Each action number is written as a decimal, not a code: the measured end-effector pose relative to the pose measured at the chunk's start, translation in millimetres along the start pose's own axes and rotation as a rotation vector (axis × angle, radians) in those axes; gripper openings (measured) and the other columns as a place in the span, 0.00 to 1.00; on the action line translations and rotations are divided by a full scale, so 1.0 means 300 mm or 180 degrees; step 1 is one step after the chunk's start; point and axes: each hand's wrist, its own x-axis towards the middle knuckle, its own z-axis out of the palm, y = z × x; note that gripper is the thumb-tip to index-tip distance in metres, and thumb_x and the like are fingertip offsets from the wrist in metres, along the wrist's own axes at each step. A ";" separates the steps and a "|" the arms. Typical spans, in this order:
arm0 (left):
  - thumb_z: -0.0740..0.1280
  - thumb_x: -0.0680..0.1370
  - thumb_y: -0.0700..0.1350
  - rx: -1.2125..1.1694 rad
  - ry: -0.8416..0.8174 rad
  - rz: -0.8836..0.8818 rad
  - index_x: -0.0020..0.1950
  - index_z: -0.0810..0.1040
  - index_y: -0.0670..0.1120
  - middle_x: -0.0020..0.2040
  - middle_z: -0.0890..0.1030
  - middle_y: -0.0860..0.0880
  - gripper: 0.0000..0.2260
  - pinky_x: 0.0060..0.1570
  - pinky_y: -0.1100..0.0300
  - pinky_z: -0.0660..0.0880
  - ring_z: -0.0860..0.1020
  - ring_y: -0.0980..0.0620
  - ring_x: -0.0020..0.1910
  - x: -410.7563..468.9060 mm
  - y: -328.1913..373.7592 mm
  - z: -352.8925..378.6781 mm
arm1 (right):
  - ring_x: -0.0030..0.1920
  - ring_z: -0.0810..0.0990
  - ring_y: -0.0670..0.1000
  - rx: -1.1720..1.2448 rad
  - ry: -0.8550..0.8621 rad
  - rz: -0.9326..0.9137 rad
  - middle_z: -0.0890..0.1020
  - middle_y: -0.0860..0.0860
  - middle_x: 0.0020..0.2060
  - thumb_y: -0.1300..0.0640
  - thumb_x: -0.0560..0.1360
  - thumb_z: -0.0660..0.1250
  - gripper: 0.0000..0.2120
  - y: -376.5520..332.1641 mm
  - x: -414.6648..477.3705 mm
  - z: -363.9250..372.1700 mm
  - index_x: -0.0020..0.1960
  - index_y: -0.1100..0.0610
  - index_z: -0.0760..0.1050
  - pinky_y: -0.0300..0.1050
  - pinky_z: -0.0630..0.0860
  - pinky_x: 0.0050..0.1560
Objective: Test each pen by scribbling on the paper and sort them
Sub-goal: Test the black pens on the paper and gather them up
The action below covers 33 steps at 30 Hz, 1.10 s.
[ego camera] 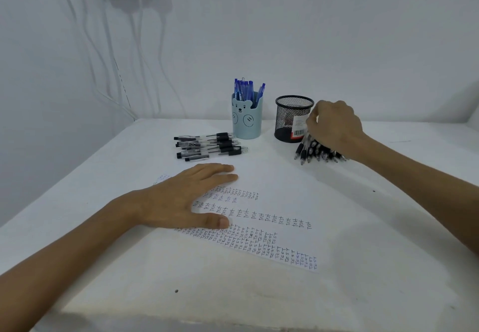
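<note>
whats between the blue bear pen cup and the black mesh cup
Nothing. In the head view only a bare strip of white table separates the light blue bear-faced plastic cup from the black wire-mesh cup.

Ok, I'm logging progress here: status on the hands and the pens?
Left hand flat on the paper. Right hand down on the loose pens beside the mesh cup, grip unclear. Nothing in the way.
</note>
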 end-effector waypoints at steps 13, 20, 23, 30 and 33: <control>0.57 0.80 0.71 -0.0430 0.0257 -0.0128 0.80 0.62 0.61 0.79 0.57 0.70 0.30 0.79 0.55 0.58 0.55 0.67 0.79 -0.009 -0.011 0.001 | 0.54 0.78 0.54 0.0399 -0.0428 -0.2221 0.80 0.52 0.53 0.56 0.80 0.64 0.10 -0.298 -0.146 0.128 0.58 0.56 0.81 0.56 0.79 0.51; 0.62 0.83 0.63 -0.0372 0.0709 -0.0136 0.72 0.73 0.58 0.72 0.69 0.66 0.19 0.74 0.55 0.67 0.66 0.63 0.74 -0.005 -0.044 -0.003 | 0.60 0.74 0.54 0.0352 -0.0532 -0.2567 0.77 0.52 0.58 0.53 0.83 0.63 0.14 -0.311 -0.140 0.191 0.65 0.56 0.78 0.56 0.78 0.53; 0.61 0.83 0.62 -0.0363 0.0824 -0.0094 0.69 0.74 0.57 0.69 0.72 0.65 0.18 0.71 0.54 0.70 0.69 0.61 0.72 -0.003 -0.058 -0.004 | 0.57 0.73 0.53 0.0422 -0.0494 -0.2621 0.77 0.51 0.54 0.52 0.82 0.65 0.10 -0.309 -0.144 0.189 0.59 0.56 0.78 0.55 0.77 0.51; 0.64 0.83 0.58 -0.0360 0.0981 0.0180 0.64 0.79 0.53 0.65 0.75 0.62 0.14 0.68 0.57 0.71 0.73 0.57 0.70 0.004 -0.059 0.001 | 0.58 0.73 0.55 0.0091 -0.0460 -0.3055 0.78 0.54 0.56 0.58 0.82 0.63 0.11 -0.321 -0.152 0.189 0.63 0.59 0.76 0.54 0.77 0.51; 0.66 0.82 0.52 -0.0323 0.1159 0.0326 0.59 0.81 0.52 0.62 0.78 0.60 0.09 0.63 0.56 0.73 0.76 0.56 0.65 0.005 -0.050 -0.005 | 0.57 0.73 0.55 -0.0086 -0.0437 -0.3000 0.78 0.55 0.54 0.59 0.80 0.62 0.09 -0.320 -0.157 0.170 0.58 0.60 0.76 0.53 0.78 0.46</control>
